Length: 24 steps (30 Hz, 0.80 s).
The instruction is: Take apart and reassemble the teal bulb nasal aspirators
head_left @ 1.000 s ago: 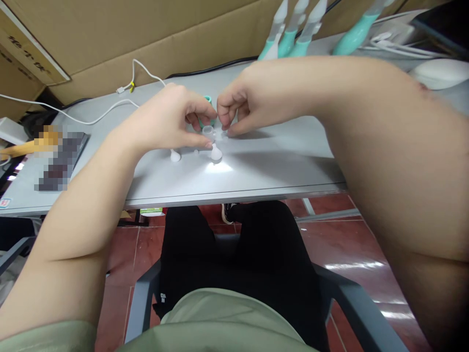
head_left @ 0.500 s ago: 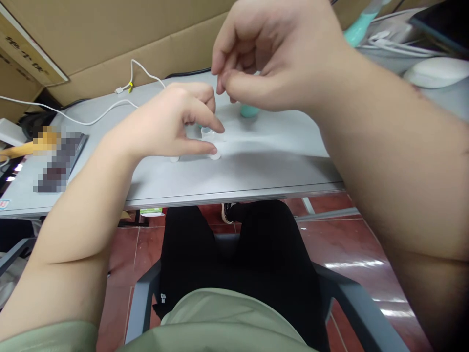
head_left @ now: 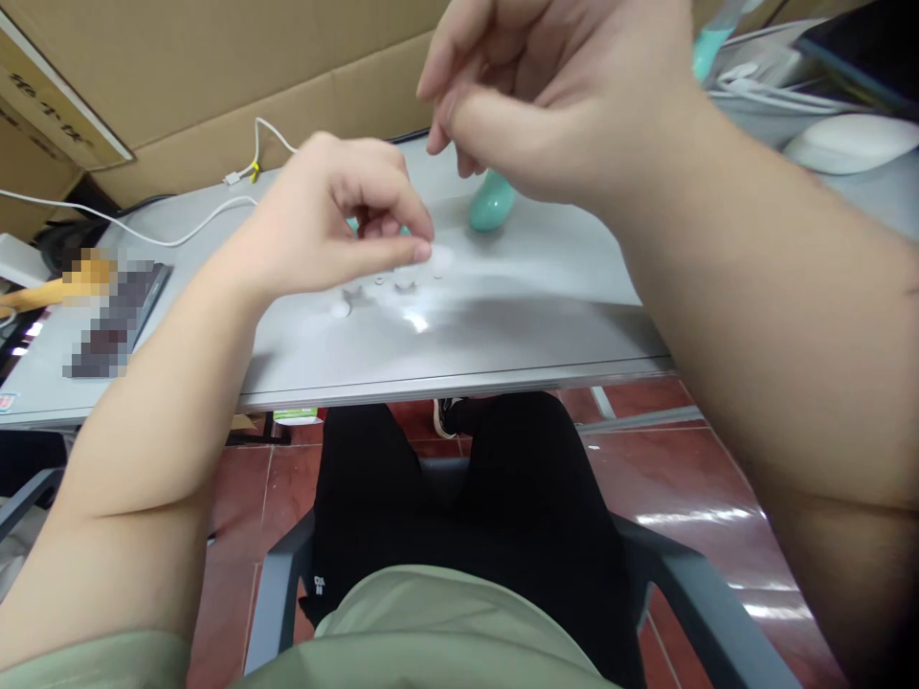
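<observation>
White tips (head_left: 341, 308): 2 | left hand (head_left: 429, 244): pinching 1 | teal bulbs (head_left: 491, 205): 2

Teal bulb (head_left: 491, 205), white pieces (head_left: 341, 309) on desk (head_left: 567, 263)

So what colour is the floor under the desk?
The floor is dark red, best seen in the head view.

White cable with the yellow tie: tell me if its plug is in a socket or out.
Out: the plug lies loose on the desk, with no socket around it.
</observation>
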### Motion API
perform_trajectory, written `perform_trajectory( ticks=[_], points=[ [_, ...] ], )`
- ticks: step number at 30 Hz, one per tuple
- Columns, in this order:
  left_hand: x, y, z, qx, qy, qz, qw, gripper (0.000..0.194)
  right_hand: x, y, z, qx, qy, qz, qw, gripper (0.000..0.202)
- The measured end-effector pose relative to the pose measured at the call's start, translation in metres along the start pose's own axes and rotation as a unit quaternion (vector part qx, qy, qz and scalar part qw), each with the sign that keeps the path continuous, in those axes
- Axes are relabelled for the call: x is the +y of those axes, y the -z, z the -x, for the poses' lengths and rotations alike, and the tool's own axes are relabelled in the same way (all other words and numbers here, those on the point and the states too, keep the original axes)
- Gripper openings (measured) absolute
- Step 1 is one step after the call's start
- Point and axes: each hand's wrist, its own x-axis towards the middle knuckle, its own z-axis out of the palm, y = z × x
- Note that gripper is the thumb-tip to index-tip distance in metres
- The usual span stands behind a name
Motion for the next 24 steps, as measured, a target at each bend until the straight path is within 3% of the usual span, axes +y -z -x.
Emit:
perform_trajectory(
  ticks=[2, 4, 6, 7, 8, 9, 12, 14, 17, 20, 24],
  points=[
    [-0.007, 0.000, -0.003, 0.090, 0.011, 0.062, 0.994, 0.021, 0.002, -0.002, -0.003, 0.033, -0.019, -0.057, 0.998, 0.026],
    [-0.019, 0.001, -0.007, 0.160, 0.021, 0.121, 0.979, 0.046, 0.006, -0.003, -0.005, 0.057, -0.016, -0.103, 0.993, 0.028],
    [-0.030, 0.004, -0.011, 0.213, 0.054, 0.150, 0.964, 0.068, 0.009, -0.002, -0.007, 0.048, -0.004, -0.109, 0.993, 0.023],
    [-0.034, 0.006, -0.012, 0.194, 0.083, 0.150, 0.966, 0.074, 0.010, -0.002, -0.008, 0.034, 0.000, -0.103, 0.994, 0.015],
    [-0.036, 0.007, -0.012, 0.176, 0.119, 0.151, 0.965, 0.074, 0.011, -0.001, -0.008, 0.019, 0.002, -0.093, 0.995, 0.010],
    [-0.037, 0.008, -0.012, 0.179, 0.134, 0.163, 0.961, 0.074, 0.011, 0.000, -0.008, 0.005, 0.001, -0.084, 0.996, 0.018],
    [-0.031, 0.007, -0.009, 0.183, 0.134, 0.192, 0.955, 0.058, 0.012, -0.001, -0.007, -0.022, -0.035, -0.060, 0.997, 0.037],
    [-0.026, 0.004, -0.007, 0.192, 0.119, 0.197, 0.954, 0.037, 0.013, -0.002, -0.005, -0.023, -0.042, -0.055, 0.997, 0.034],
    [-0.021, 0.000, -0.006, 0.193, 0.121, 0.197, 0.954, 0.016, 0.016, -0.002, -0.002, -0.036, 0.021, -0.061, 0.997, 0.027],
    [-0.021, -0.003, -0.005, 0.178, 0.119, 0.201, 0.956, 0.016, 0.018, 0.002, 0.001, -0.053, 0.069, -0.028, 0.996, 0.024],
    [-0.022, -0.004, -0.003, 0.155, 0.074, 0.182, 0.968, 0.021, 0.015, 0.007, 0.002, -0.058, 0.034, 0.065, 0.996, 0.023]
  ],
)
